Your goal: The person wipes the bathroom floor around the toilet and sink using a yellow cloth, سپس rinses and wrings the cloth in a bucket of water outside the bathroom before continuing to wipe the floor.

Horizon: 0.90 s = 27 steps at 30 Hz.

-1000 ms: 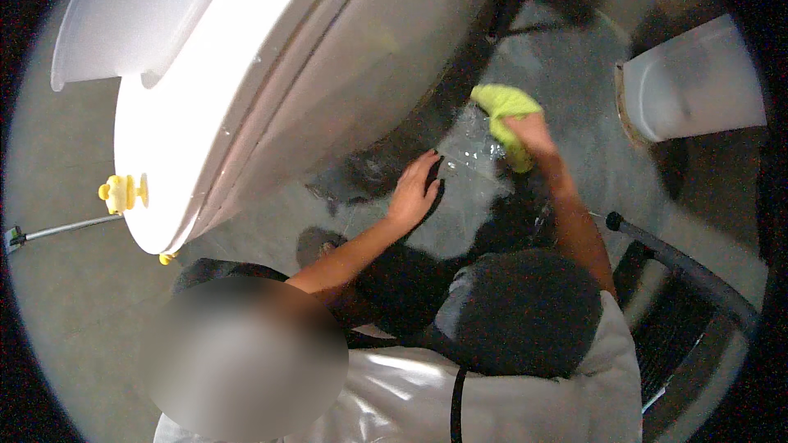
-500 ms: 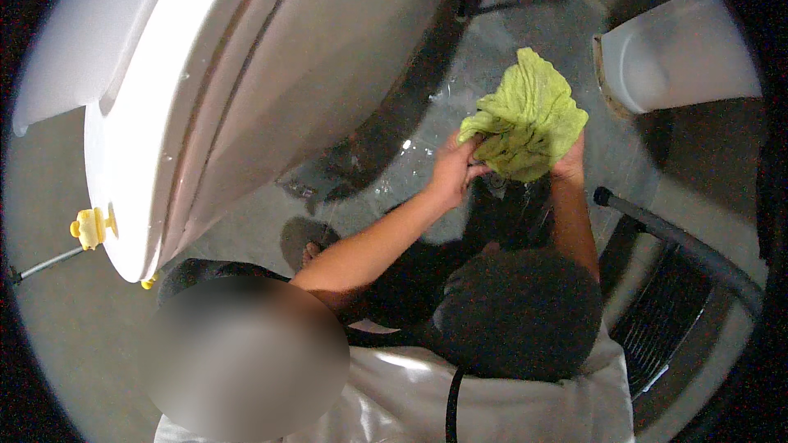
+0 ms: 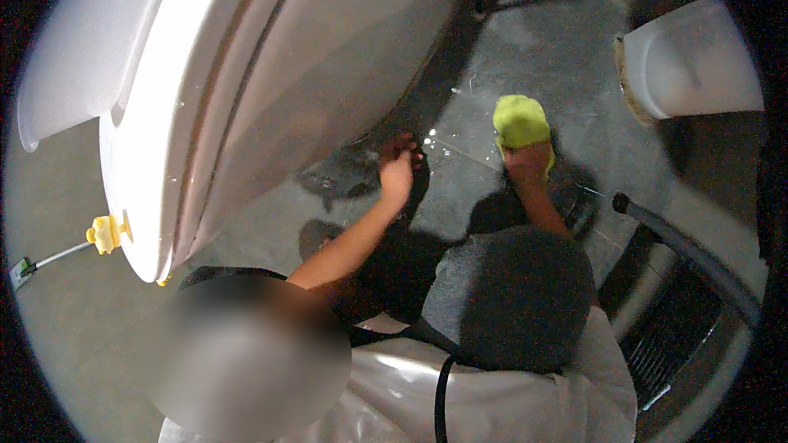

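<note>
The right hand (image 3: 527, 159) is closed around a bunched yellow-green cloth (image 3: 520, 119), most of which sticks out beyond the knuckles. The cloth is over the grey floor (image 3: 558, 57), out from the floor's edge along the white tub (image 3: 328, 49); whether it presses on the floor or hangs just above, I cannot tell.

The left hand (image 3: 397, 172) is half open, its fingers loosely bent, close to that same edge beneath the tub's curved side. I see nothing in it, though its fingertips are in shadow.

The wiping looks to me only partly done: bright water droplets (image 3: 432, 134) remain between the two hands, and a wet-looking patch lies by the tub. Those spots are what is left; the floor past the cloth looks duller, perhaps drier.

Farther out, a pale container (image 3: 698, 66) is well off to the right, with a black tubular frame (image 3: 698, 246) nearer the person. A yellow fitting (image 3: 104, 235) sits on the tub's near end.
</note>
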Available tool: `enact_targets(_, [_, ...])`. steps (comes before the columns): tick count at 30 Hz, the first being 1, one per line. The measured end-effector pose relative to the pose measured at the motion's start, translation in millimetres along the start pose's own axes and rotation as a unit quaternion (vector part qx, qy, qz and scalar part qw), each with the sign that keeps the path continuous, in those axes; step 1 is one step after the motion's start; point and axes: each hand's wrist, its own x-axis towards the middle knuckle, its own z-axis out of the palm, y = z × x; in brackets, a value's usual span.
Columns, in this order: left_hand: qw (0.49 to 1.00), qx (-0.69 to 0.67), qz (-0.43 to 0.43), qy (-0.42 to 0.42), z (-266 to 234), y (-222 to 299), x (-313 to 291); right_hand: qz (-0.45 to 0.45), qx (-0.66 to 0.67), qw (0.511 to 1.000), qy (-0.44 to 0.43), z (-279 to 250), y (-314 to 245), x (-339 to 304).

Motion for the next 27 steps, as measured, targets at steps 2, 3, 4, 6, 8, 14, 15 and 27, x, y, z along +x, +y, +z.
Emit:
enact_targets(2, [0.983, 0.106, 0.15, -0.023, 19.1, -5.2, 9.3, -0.028, 0.201, 0.921, 0.333, 93.0, 42.7, 2.5])
enact_targets(3, [0.961, 0.155, 0.23, -0.001, 9.5, -15.3, 15.9, -0.033, 0.208, 0.92, 0.33, 95.9, 31.3, 17.2])
enact_targets(4, [0.93, 0.202, 0.304, 0.03, -1.5, -24.6, 21.2, 0.013, 0.202, 0.944, 0.26, 93.6, 9.2, 33.2])
enact_targets(6, [0.988, -0.078, 0.119, 0.06, -5.8, -22.1, 17.8, 0.06, 0.196, 0.961, 0.185, 79.0, -20.1, 49.6])
enact_targets(8, [0.983, 0.034, 0.162, 0.081, -13.9, -11.8, 8.3, -0.154, 0.121, 0.972, 0.13, 57.8, -34.2, 59.1])
enact_targets(14, [0.944, 0.176, 0.257, 0.106, -38.9, -19.1, 22.6, -0.335, 0.104, 0.932, -0.09, 59.0, -116.8, 46.9])
enact_targets(15, [0.935, 0.189, 0.281, 0.099, -36.1, -20.4, 22.8, -0.33, 0.106, 0.935, -0.078, 58.3, -113.6, 38.9])
enact_targets(27, [0.937, 0.192, 0.268, 0.119, -9.6, -2.9, 13.3, -0.137, 0.293, 0.936, 0.14, 84.7, 18.2, 2.1])
